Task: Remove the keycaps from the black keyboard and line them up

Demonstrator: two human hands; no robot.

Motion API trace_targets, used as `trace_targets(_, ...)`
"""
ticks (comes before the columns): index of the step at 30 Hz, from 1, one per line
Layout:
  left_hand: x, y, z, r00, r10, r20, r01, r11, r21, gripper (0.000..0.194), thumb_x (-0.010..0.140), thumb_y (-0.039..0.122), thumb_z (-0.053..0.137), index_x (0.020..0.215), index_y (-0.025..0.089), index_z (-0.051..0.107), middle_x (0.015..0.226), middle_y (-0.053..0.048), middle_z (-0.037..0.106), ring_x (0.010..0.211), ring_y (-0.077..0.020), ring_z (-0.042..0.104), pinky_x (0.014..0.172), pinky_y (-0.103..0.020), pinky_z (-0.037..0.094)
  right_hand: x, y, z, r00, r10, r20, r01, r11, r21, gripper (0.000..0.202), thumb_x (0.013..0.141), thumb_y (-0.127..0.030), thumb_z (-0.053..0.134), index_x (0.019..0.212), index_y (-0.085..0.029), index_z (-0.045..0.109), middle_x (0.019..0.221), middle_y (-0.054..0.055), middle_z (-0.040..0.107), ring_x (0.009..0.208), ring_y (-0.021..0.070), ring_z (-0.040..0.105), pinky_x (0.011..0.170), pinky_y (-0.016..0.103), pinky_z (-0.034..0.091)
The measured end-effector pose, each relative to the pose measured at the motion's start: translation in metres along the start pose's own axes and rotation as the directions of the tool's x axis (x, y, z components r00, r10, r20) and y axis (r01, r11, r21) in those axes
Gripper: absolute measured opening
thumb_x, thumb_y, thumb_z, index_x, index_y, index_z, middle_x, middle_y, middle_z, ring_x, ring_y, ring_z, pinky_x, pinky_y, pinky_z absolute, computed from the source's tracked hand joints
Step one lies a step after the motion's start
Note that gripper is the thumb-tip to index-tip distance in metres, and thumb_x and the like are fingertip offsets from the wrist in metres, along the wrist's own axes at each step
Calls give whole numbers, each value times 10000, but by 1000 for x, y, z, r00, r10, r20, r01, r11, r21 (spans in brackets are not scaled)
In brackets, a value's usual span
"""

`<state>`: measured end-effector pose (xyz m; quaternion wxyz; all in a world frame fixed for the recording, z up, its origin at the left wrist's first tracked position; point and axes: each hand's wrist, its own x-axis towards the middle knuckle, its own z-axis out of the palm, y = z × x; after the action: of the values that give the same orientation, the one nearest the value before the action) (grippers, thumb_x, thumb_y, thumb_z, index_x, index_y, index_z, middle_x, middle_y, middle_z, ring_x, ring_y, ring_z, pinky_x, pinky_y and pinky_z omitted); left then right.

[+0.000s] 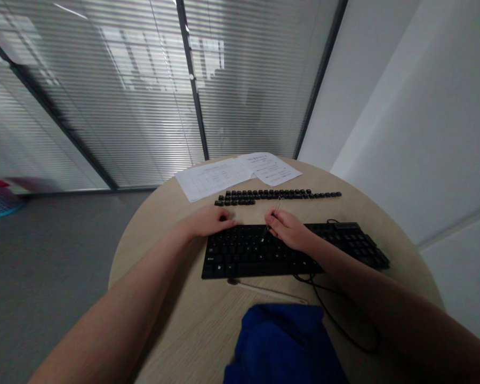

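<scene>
A black keyboard [244,261] lies on the round table. My right hand [288,228] is closed above its middle, pinching a thin wire keycap puller [266,232] whose lower end points down at the keys. Whether a key is caught in it is too small to tell. My left hand [211,220] rests at the keyboard's upper left edge, thumb and forefinger apart, with nothing seen in it. Beyond both hands, loose black keycaps [269,195] stand in rows on the table.
Printed papers [220,176] lie at the table's far side. Nearer me are a pale, dark-tipped brush [264,290], a blue cloth [284,341] and a black cable [344,322]. The table [144,240] faces blinds and a wall. A basket [0,200] stands on the floor at left.
</scene>
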<state>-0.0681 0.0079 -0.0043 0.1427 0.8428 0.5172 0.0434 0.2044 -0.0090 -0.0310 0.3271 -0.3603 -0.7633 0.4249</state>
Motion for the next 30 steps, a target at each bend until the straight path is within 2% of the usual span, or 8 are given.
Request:
trace_targets(7,0,2,-1,1000,-7,3,7,1000,-6,518,898,633,453,692,192,629,652,-30,620,593,-153,522,573,-292,331,-3,-6,-1,998,-50,36,51,998,-28,347,990,-516,441,818,-221,498,615,-29,505,559,134,462,556,265,364)
trace_targets(14,0,5,-3,999,-16,31,16,1000,0,495,896,613,458,702,190,628,670,-38,624,604,-157,519,588,-297,335,-4,-13,-2,978,-190,82,205,951,-230,243,984,-383,454,833,-207,530,692,5,555,644,161,512,644,295,374)
trace_targets(20,0,3,-2,999,-29,27,30,999,-12,488,887,611,466,705,192,639,645,-30,611,594,-160,516,587,-301,332,-9,-18,0,968,-213,136,247,906,-345,188,964,-364,510,862,-212,552,635,-12,551,596,158,511,600,285,324)
trace_targets(30,0,2,0,1000,-5,-9,5,1000,-1,496,887,613,471,689,189,636,627,-23,605,569,-147,510,560,-290,321,-9,-20,2,958,-242,152,282,889,-362,178,967,-357,518,861,-217,547,625,-17,552,585,157,514,596,280,315)
